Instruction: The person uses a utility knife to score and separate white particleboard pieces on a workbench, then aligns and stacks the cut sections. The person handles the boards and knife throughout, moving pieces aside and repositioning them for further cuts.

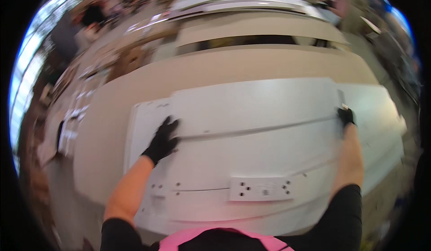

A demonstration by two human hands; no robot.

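Observation:
Large white panels (251, 107) lie in front of me, with long dark lines running across them. My left hand (162, 142), in a black glove, rests on or just over the panels' left part, fingers spread, holding nothing. At the right side, my right hand (345, 116), also black-gloved, is closed near the edge of a panel. A thin greyish piece (342, 99) sticks up past its fingers; blur hides what it is. Nearer to me, a short white strip with dark holes (261, 189) lies on the panels. Several small dark holes dot the left part.
Beneath the panels spreads a wide beige board (112, 111). Beyond it lie another beige board (251, 26) and a stack of white panels (242, 4). Brown cardboard pieces (130, 60) lie at the far left. People (336, 4) are at the back, blurred.

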